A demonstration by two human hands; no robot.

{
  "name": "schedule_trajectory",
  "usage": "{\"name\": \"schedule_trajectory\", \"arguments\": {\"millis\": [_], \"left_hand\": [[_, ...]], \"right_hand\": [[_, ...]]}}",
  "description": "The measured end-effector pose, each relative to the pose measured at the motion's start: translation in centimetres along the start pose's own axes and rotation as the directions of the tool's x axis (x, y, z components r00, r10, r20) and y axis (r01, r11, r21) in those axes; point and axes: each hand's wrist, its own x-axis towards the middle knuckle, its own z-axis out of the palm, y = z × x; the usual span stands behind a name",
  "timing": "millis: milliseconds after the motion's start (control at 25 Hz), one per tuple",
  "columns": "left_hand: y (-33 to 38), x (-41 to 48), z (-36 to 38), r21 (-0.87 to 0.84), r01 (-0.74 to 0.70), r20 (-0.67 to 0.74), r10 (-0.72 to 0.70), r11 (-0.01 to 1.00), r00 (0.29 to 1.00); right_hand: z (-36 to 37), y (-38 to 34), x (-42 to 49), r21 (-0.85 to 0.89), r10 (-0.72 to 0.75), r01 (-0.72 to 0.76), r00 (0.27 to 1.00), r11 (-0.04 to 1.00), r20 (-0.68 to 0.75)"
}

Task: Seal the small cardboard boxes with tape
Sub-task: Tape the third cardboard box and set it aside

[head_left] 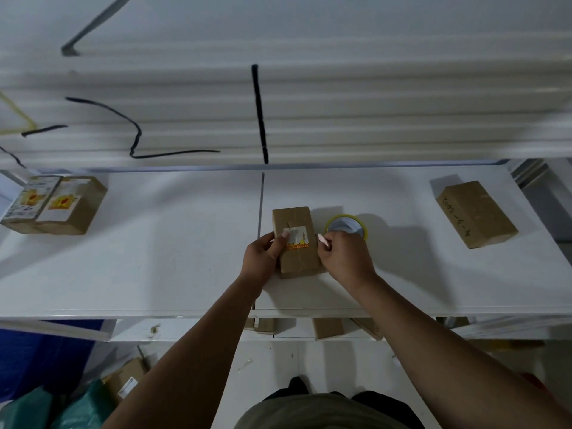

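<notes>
Sealing underway: small brown cardboard box [296, 252] gripped in left hand [262, 258] fingers, right edge pinched by right hand [346, 258] fingers. Next, probably: firm smoothing press.

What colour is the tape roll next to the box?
The tape roll is yellow, best seen in the head view.

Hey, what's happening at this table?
A person is working on a small cardboard box in the middle of a white table. The left hand grips its left side, thumb on the label. The right hand is curled at its right edge; whether it pinches tape is unclear. A tape roll lies just behind it. Two labelled boxes sit far left, a plain box far right.
</notes>
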Motion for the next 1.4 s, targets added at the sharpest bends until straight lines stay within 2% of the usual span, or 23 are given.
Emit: {"name": "schedule_trajectory", "arguments": {"millis": [120,200,280,320,400,520,680,720,760,800,880,920,1000,1160,1280,1400], "left_hand": [[0.2,0.0,0.1,-0.048,0.036,0.002,-0.036,0.998,0.999],[0.2,-0.1,0.0,-0.076,0.068,-0.054,-0.073,0.995,0.996],[0.6,-0.1,-0.7,-0.191,0.132,-0.127,-0.158,0.973,0.979],[0.8,-0.2,-1.1,-0.224,0.156,-0.121,-0.186,0.962,0.975],[1.2,-0.6,-1.5,-0.186,0.152,-0.054,-0.164,0.971,0.985],[1.7,-2.3,-0.7,-0.09,0.065,0.007,-0.065,0.994,0.998],[2.4,-5.4,1.0,-0.161,0.001,0.057,0.008,0.987,0.998],[2.7,-6.2,1.4,-0.169,-0.005,0.055,0.015,0.986,0.998],[2.9,-6.9,1.8,-0.171,-0.019,0.044,0.027,0.985,0.999],[3.2,-7.5,2.2,-0.172,-0.042,0.027,0.047,0.984,0.999],[3.7,-8.7,3.4,-0.17,-0.109,-0.031,0.106,0.979,0.994],[4.0,-9.2,4.1,-0.162,-0.145,-0.06,0.137,0.976,0.989],[4.6,-10.2,5.7,-0.147,-0.199,-0.114,0.184,0.969,0.976],[5.8,-12.1,8.9,-0.178,-0.232,-0.174,0.201,0.956,0.964],[5.8,-13.3,11.5,-0.313,-0.111,-0.135,0.071,0.943,0.988],[5.9,-13.3,14.2,-0.329,0.057,-0.14,-0.109,0.943,0.984]], "right_hand": [[-0.5,-0.1,0.3,-0.143,-0.024,0.034,0.997,0.989,0.071],[-0.6,-0.1,0.5,-0.237,-0.03,0.061,0.991,0.97,0.134],[-0.6,0.3,0.3,-0.28,-0.022,0.076,0.981,0.957,0.193],[-0.6,0.6,0.0,-0.283,-0.014,0.071,0.98,0.956,0.2],[-0.8,1.2,-0.6,-0.263,-0.009,0.055,0.985,0.963,0.175],[-0.6,2.0,-2.4,-0.196,-0.009,0.03,0.994,0.98,0.105],[0.1,3.9,-4.6,-0.237,0.125,-0.089,0.982,0.967,0.142],[0.0,4.1,-5.0,-0.193,0.14,-0.116,0.983,0.974,0.116],[-0.4,4.1,-5.2,-0.078,0.158,-0.154,0.986,0.985,0.055],[-1.1,3.9,-5.4,0.127,0.202,-0.198,0.979,0.972,-0.017],[-2.9,2.5,-5.6,0.545,0.301,-0.23,0.953,0.806,-0.043],[-3.8,1.7,-5.6,0.656,0.309,-0.234,0.951,0.718,0.0],[-5.3,0.8,-5.7,0.716,0.309,-0.242,0.95,0.655,0.038],[-7.1,0.7,-7.2,0.775,0.389,-0.219,0.921,0.593,-0.037],[-7.9,1.4,-8.6,0.8,0.384,-0.188,0.921,0.57,-0.057],[-8.3,2.5,-8.6,0.844,0.473,-0.303,0.879,0.443,0.068]]}}
